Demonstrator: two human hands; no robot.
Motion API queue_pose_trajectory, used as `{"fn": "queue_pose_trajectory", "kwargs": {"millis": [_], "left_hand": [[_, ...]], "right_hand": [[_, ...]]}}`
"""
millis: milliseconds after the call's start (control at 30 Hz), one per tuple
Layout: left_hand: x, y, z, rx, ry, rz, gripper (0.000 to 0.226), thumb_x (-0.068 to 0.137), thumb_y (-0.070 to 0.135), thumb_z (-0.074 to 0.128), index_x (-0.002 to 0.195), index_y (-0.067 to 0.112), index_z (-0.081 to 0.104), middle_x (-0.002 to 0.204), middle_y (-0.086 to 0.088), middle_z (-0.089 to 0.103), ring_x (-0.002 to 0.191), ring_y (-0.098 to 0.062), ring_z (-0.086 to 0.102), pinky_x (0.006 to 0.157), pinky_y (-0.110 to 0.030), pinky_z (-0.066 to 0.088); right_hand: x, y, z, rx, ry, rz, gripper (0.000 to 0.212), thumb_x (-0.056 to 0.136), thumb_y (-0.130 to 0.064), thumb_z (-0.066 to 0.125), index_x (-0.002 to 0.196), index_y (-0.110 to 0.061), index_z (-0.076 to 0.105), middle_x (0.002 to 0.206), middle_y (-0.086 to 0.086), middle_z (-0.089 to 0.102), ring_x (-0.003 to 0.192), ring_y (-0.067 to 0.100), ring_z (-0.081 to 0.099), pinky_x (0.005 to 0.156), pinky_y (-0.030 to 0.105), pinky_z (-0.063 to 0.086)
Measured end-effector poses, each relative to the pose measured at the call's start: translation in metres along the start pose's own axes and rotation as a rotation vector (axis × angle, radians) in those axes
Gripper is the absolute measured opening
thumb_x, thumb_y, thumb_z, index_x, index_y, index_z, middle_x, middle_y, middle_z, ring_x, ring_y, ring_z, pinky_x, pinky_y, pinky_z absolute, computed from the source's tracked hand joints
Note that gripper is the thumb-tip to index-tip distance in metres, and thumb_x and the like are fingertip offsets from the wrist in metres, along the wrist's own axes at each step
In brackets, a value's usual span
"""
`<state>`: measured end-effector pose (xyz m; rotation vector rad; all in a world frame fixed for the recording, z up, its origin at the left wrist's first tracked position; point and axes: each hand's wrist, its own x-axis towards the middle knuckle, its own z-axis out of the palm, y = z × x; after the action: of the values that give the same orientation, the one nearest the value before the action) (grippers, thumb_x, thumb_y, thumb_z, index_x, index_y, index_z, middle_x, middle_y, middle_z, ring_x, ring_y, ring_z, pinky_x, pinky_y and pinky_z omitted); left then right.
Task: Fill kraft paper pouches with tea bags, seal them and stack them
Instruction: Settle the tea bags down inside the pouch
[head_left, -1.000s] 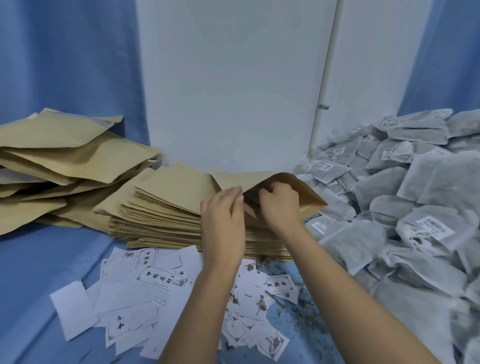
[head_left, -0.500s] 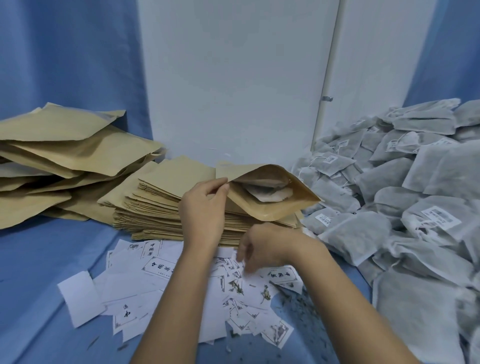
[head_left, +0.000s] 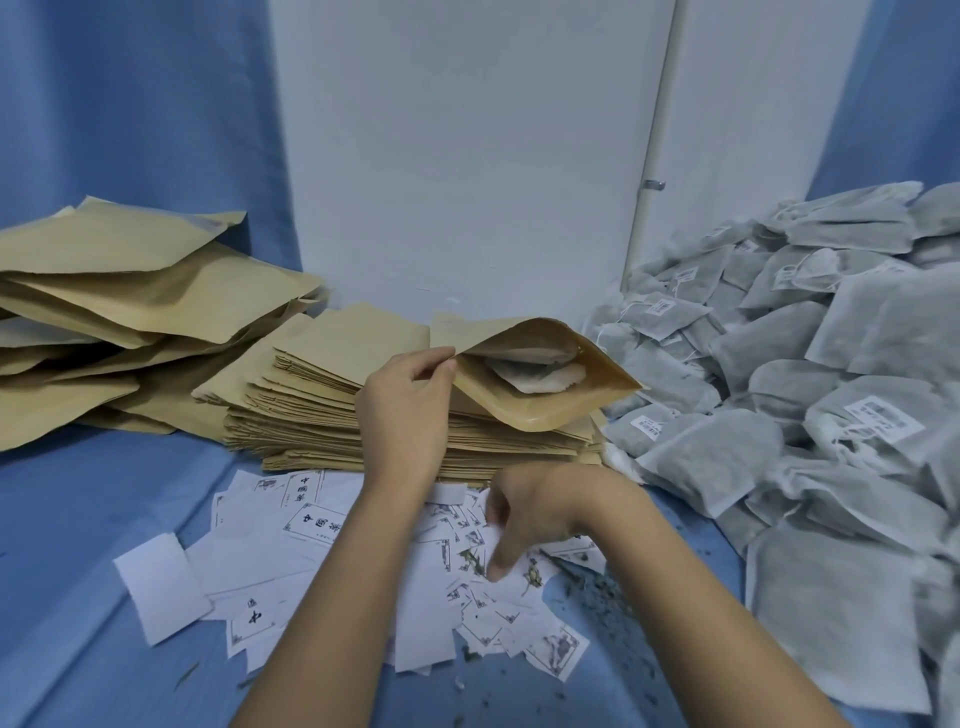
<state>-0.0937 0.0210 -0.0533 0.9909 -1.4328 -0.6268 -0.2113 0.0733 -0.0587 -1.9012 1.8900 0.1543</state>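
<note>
An open kraft pouch (head_left: 545, 410) lies on top of a stack of flat empty pouches (head_left: 322, 410), its mouth facing me. Two pale tea bags (head_left: 535, 374) show inside it. My left hand (head_left: 410, 405) pinches the pouch's upper lip and holds the mouth open. My right hand (head_left: 530, 514) is lower, in front of the stack, over a scatter of small white printed cards (head_left: 311, 525). Its fingers point down and a fingertip touches the cards; no card is lifted. A big heap of grey tea bags (head_left: 779, 415) fills the right side.
A loose pile of bulging kraft pouches (head_left: 130, 291) lies at the left. Everything sits on a blue cloth (head_left: 78, 519) that also hangs behind. A white wall with a vertical pipe (head_left: 649, 182) stands at the back. Loose tea crumbs (head_left: 597, 587) lie beside the cards.
My right hand has left the pouch mouth and come down onto the printed cards. My left hand stays on the pouch's lip, and the mouth now gapes open with tea bags showing.
</note>
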Motion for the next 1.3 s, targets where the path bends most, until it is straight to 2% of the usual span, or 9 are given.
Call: {"fn": "queue_pose_trajectory", "kwargs": {"millis": [100,267,433,600,700,800,900,1067,1300], "left_hand": [[0.000,0.002,0.001,-0.004,0.001,0.003,0.017,0.088,0.015,0.063,0.101,0.016,0.074,0.091,0.011,0.067,0.077,0.017,0.053,0.068,0.005,0.034],[0.002,0.002,-0.002,-0.015,0.007,-0.023,0.017,0.088,0.016,0.062,0.101,0.017,0.074,0.092,0.010,0.068,0.080,0.010,0.057,0.070,0.002,0.037],[0.001,0.004,-0.004,-0.086,0.011,-0.090,0.017,0.089,0.015,0.061,0.101,0.017,0.073,0.096,0.003,0.071,0.093,-0.012,0.065,0.087,-0.025,0.049],[0.001,0.005,-0.004,-0.092,0.019,-0.103,0.016,0.089,0.014,0.062,0.100,0.017,0.074,0.096,0.002,0.072,0.093,-0.014,0.066,0.088,-0.030,0.050],[0.001,0.005,-0.003,-0.091,0.025,-0.109,0.016,0.089,0.014,0.062,0.099,0.017,0.074,0.095,0.003,0.071,0.092,-0.014,0.066,0.087,-0.028,0.050],[0.001,0.005,-0.004,-0.094,0.023,-0.108,0.017,0.089,0.014,0.061,0.100,0.017,0.073,0.095,0.003,0.071,0.092,-0.014,0.065,0.085,-0.026,0.049],[0.000,0.005,-0.004,-0.090,0.020,-0.104,0.017,0.090,0.014,0.060,0.101,0.017,0.073,0.096,0.002,0.071,0.093,-0.014,0.065,0.087,-0.027,0.050],[0.000,0.005,-0.005,-0.084,0.023,-0.116,0.017,0.090,0.015,0.060,0.101,0.017,0.073,0.097,0.002,0.071,0.094,-0.015,0.065,0.088,-0.030,0.050],[0.002,0.003,-0.007,-0.078,0.029,-0.111,0.017,0.089,0.013,0.060,0.100,0.015,0.073,0.096,0.000,0.072,0.093,-0.017,0.066,0.090,-0.035,0.051]], "right_hand": [[0.003,0.003,0.003,0.105,0.053,-0.031,0.075,0.067,-0.039,0.083,0.128,-0.022,0.044,0.102,-0.009,0.048,0.095,0.015,0.052,0.079,0.030,0.048],[0.012,0.004,0.010,0.279,0.080,-0.094,0.043,0.069,-0.030,0.084,0.105,-0.023,0.060,0.092,-0.010,0.053,0.087,0.013,0.053,0.077,0.031,0.048],[0.018,0.007,0.015,0.331,0.109,-0.129,0.019,0.073,-0.027,0.082,0.084,-0.024,0.066,0.076,-0.013,0.061,0.078,0.008,0.056,0.074,0.025,0.048],[0.020,0.011,0.016,0.261,0.310,-0.240,0.036,0.069,-0.023,0.084,0.101,-0.022,0.066,0.087,-0.014,0.056,0.067,-0.008,0.049,0.056,0.006,0.037],[0.020,0.010,0.018,0.235,0.378,-0.367,0.036,0.069,-0.015,0.083,0.101,-0.020,0.069,0.086,-0.019,0.056,0.070,-0.019,0.048,0.062,0.002,0.038],[0.021,0.010,0.022,0.248,0.332,-0.386,0.035,0.074,-0.017,0.078,0.107,-0.026,0.073,0.107,-0.019,0.067,0.095,-0.012,0.056,0.081,0.006,0.043],[0.021,0.010,0.024,0.242,0.341,-0.352,0.021,0.078,-0.020,0.074,0.098,-0.025,0.076,0.107,-0.015,0.071,0.100,-0.002,0.062,0.092,0.027,0.050],[0.018,0.003,0.025,0.172,0.524,-0.378,0.012,0.083,-0.023,0.065,0.092,-0.026,0.072,0.083,-0.013,0.068,0.084,0.005,0.062,0.080,0.035,0.052],[0.015,0.004,0.015,0.354,0.640,-0.460,0.025,0.071,0.004,0.069,0.084,-0.017,0.070,0.077,-0.009,0.062,0.073,0.004,0.056,0.072,0.025,0.050]]}}
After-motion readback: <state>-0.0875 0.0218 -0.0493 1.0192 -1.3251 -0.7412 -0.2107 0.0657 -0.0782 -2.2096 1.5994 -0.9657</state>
